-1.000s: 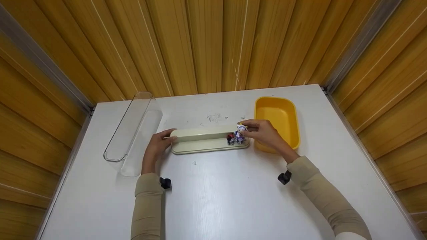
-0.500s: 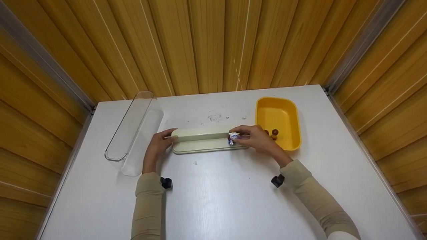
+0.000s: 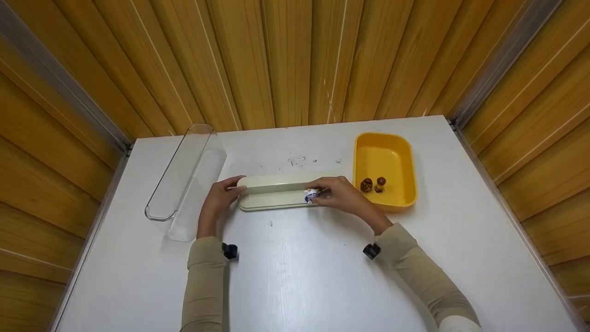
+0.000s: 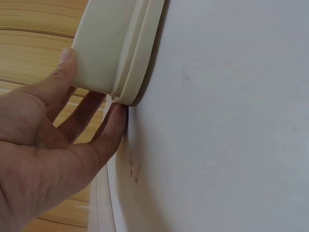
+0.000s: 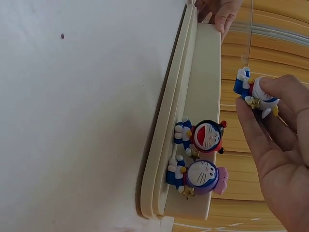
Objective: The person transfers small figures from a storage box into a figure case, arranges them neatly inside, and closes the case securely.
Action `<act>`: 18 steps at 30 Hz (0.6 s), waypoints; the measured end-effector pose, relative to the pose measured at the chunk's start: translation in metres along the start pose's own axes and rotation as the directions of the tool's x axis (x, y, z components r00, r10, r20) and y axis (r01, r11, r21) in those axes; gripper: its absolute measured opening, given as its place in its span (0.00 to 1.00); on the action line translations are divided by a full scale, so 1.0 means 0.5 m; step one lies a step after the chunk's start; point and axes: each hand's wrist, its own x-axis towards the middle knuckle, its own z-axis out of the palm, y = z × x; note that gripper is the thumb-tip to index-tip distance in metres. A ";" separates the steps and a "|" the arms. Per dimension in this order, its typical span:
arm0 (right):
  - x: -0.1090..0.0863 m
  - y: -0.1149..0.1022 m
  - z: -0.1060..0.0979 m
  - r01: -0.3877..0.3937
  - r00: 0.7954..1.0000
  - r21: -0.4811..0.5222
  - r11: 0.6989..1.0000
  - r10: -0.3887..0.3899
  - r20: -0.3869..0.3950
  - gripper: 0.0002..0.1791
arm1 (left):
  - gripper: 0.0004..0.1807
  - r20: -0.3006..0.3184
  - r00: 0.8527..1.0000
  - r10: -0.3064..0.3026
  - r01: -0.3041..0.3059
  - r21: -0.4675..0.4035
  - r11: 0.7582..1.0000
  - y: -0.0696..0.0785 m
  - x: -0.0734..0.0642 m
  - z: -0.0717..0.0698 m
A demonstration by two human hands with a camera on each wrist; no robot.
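The left hand (image 3: 219,198) gripped the left end of a long cream stand (image 3: 272,201), its thumb against the raised part and its other fingers bent round the corner near the table (image 3: 295,276). The right hand (image 3: 343,196) pinched a white-hooded figure (image 3: 310,195) with a blue body and a small gold star, and the head view placed it over the lower ledge toward the right end of the stand. In the right wrist view a gap showed between this figure's feet and the stand, so it was held in the air. Two more figures stood upright side by side on the ledge near the right end: a red-hooded figure (image 5: 206,137) with its mouth wide open, and a purple-hatted figure (image 5: 200,175) closer to the end, both in front of the raised part. Beyond the right hand sat a yellow tub (image 3: 408,170), and in its near part were a dark brown figure (image 3: 366,185) and a slimmer brown figure (image 3: 380,184), whose details were too small to make out. Well to the left of the stand lay a clear cover (image 3: 182,177), set at a slant on the white tabletop. A wood-patterned wall (image 3: 286,60) rose behind the table, and both arms wore beige sleeves (image 3: 205,276).
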 end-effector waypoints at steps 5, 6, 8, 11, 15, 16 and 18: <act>0.011 -0.010 0.017 0.065 0.997 -0.062 0.996 -0.067 -0.030 0.17 | 0.25 0.005 1.000 -0.007 0.007 -0.013 1.000 -0.002 0.004 -0.004; 0.013 -0.014 0.020 0.076 0.996 -0.067 0.995 -0.078 -0.036 0.17 | 0.25 0.002 1.000 -0.008 0.008 -0.008 1.000 -0.002 0.003 -0.005; 0.016 -0.018 0.023 0.091 0.994 -0.078 0.993 -0.095 -0.047 0.17 | 0.25 -0.003 1.000 -0.006 0.006 -0.003 1.000 -0.003 0.003 -0.004; 0.023 -0.022 0.027 0.107 0.992 -0.101 0.989 -0.113 -0.063 0.17 | 0.24 -0.011 1.000 0.003 -0.003 0.002 1.000 -0.005 0.003 -0.003; 0.032 -0.023 0.032 0.115 0.990 -0.144 0.983 -0.126 -0.067 0.17 | 0.25 -0.001 1.000 0.016 -0.016 0.007 1.000 -0.004 0.004 -0.002; 0.034 -0.024 0.033 0.121 0.989 -0.156 0.980 -0.132 -0.063 0.17 | 0.25 0.000 1.000 0.016 -0.016 0.010 1.000 -0.004 0.004 -0.003; 0.039 -0.023 0.036 0.133 0.988 -0.173 0.976 -0.144 -0.052 0.17 | 0.25 -0.005 1.000 0.007 -0.007 0.006 1.000 -0.003 0.004 -0.004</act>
